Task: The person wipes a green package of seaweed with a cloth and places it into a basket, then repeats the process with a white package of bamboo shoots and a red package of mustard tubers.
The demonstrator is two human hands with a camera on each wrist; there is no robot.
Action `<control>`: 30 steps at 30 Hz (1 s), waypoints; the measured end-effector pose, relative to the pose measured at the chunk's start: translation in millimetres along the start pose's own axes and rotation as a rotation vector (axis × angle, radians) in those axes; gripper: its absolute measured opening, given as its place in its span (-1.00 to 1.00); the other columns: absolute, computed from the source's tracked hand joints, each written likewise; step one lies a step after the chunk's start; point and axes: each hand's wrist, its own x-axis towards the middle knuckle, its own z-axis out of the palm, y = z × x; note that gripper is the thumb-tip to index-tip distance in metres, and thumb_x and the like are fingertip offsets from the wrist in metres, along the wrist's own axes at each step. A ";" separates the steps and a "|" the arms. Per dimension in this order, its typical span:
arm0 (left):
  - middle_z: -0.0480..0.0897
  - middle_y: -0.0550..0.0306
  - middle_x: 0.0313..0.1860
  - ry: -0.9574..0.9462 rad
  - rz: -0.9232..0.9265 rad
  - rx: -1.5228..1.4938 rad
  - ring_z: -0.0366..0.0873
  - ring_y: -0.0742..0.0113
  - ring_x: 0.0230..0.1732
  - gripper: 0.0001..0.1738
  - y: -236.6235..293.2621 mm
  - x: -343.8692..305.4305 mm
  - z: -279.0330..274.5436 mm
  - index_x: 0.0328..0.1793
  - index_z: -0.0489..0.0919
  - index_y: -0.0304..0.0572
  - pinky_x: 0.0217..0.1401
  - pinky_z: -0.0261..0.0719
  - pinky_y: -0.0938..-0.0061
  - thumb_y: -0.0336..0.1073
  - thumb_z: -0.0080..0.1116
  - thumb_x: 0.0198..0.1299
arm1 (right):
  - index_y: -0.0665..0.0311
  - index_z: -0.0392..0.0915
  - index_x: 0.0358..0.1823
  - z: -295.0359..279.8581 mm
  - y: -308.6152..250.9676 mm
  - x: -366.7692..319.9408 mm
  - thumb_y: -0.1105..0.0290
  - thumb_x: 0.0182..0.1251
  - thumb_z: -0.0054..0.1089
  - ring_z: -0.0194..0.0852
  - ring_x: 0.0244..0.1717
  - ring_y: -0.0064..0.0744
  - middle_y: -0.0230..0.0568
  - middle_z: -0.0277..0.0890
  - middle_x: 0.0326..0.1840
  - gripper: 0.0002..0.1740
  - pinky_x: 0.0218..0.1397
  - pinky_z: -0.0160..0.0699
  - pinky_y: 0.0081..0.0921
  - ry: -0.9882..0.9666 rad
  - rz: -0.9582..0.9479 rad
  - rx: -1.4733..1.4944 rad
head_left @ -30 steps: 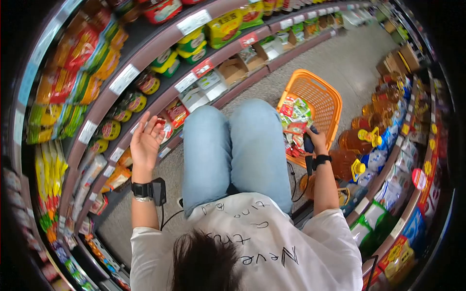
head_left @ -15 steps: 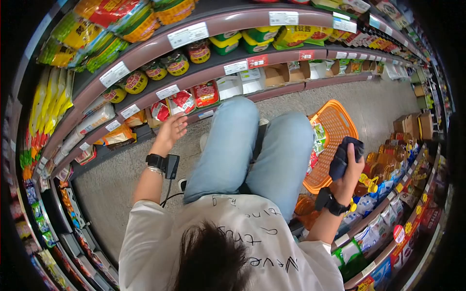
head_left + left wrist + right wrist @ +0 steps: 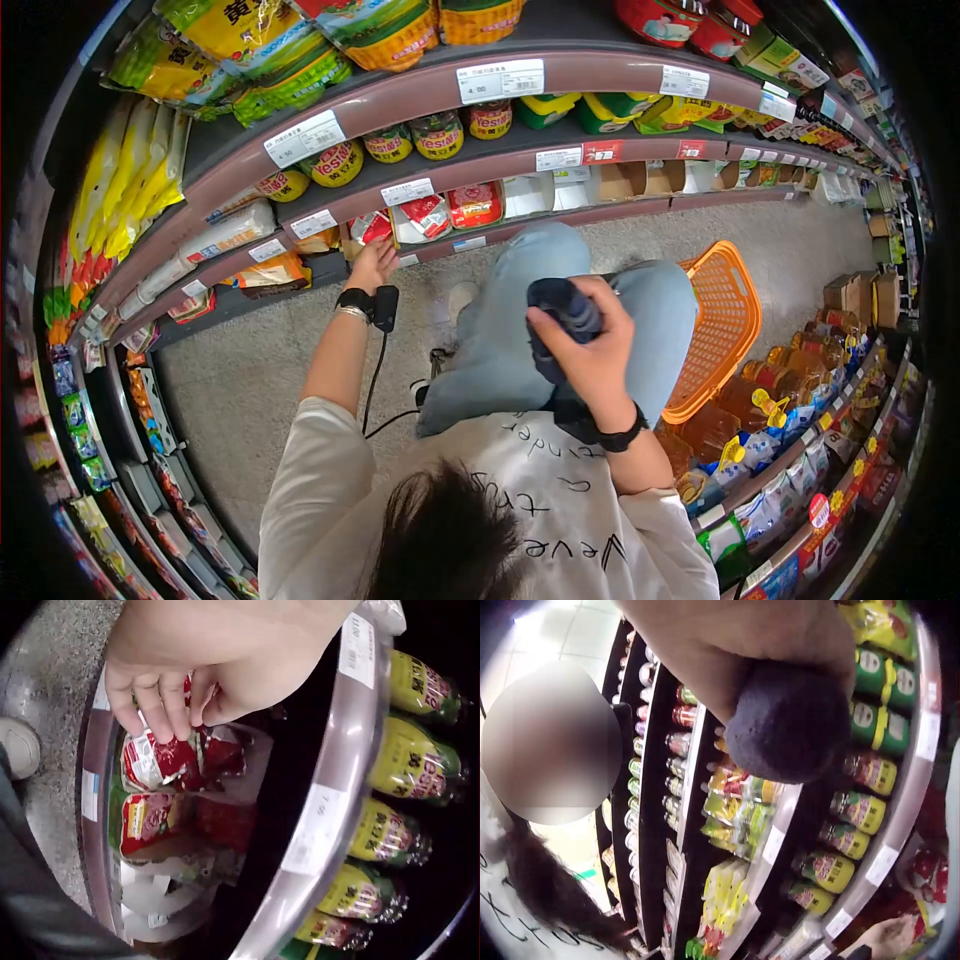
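Note:
My left hand (image 3: pixel 374 264) reaches into the lowest shelf. In the left wrist view its fingers (image 3: pixel 153 712) point down, fingertips on a red-and-white packet (image 3: pixel 154 761) in a shelf box. Another red packet (image 3: pixel 150 821) sits in the box beside it. My right hand (image 3: pixel 600 345) is raised over my lap and grips a dark navy, soft-looking bundle (image 3: pixel 562 318). The right wrist view shows the bundle's rounded end (image 3: pixel 787 727) below the palm; the fingers are mostly hidden there.
An orange basket (image 3: pixel 757 310) stands on the floor right of my knees. Yellow-labelled jars (image 3: pixel 437 138) line the shelf above the packets. Oil bottles (image 3: pixel 740 400) stand along the right side. A shelf edge (image 3: pixel 315 802) runs close beside my left hand.
My left hand has moved forward to the packets on the low shelf. The right hand has lifted the navy bundle from the basket and brought it over my lap.

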 end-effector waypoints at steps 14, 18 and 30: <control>0.61 0.00 0.10 0.386 0.592 0.830 0.56 0.07 0.10 -0.46 7.8 82.3 -8.0 0.24 0.48 -0.17 0.19 0.52 0.25 -0.28 0.32 0.11 | 0.35 0.52 -0.28 60.9 13.0 37.8 0.60 -0.16 0.51 0.55 -0.32 -0.24 -0.14 0.55 -0.35 -0.62 -0.18 0.52 -0.47 0.008 -0.235 -0.241; 0.57 -0.01 0.24 0.432 0.819 1.180 0.46 0.04 0.28 -0.35 10.9 110.3 -7.5 0.26 0.52 -0.13 0.34 0.35 0.28 0.14 0.18 0.17 | 0.35 0.52 -0.28 63.4 17.9 44.5 0.60 -0.16 0.51 0.55 -0.32 -0.23 -0.14 0.55 -0.34 -0.62 -0.19 0.52 -0.47 0.025 -0.208 -0.258; 0.42 -0.04 0.38 0.367 0.391 1.322 0.26 0.01 0.44 -0.29 28.0 102.0 25.2 0.37 0.40 -0.09 0.43 0.22 0.24 0.20 0.03 0.24 | 0.36 0.53 -0.27 57.4 26.6 44.5 0.61 -0.18 0.51 0.56 -0.31 -0.23 -0.13 0.55 -0.33 -0.61 -0.17 0.53 -0.45 0.033 -0.159 -0.278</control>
